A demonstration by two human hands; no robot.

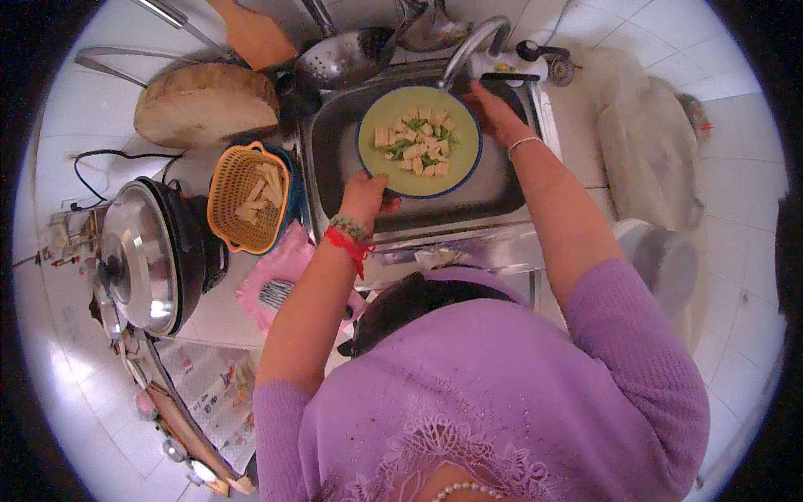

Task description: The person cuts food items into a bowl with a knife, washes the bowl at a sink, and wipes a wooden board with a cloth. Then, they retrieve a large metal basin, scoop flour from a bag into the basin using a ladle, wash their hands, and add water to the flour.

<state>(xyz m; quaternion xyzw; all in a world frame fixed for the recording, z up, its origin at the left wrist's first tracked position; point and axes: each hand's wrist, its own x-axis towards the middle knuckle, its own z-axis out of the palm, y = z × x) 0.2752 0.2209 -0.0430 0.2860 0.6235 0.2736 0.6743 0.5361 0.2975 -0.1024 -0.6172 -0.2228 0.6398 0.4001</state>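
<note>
A yellow-green plate with a dark blue rim (379, 147) is held over the stainless steel sink (332, 188), under the spout of the curved metal faucet (473, 44). Pale cut food pieces (415, 150) lie in its middle among green bits. My left hand (367, 197) grips the lower left rim, thumb on top. On the opposite side, my right hand (492, 113) is at the upper right rim, its fingers partly hidden behind the plate. Just above that hand is a white faucet unit (492, 66) with a black lever.
Left of the sink, an orange plastic basket (219, 194) holds pale food strips. Behind it leans a round wooden chopping block (207, 110). A lidded pan (141, 257) stands farther left. A pink cloth (266, 267) lies near my left forearm, and plastic bags (649, 150) sit at right.
</note>
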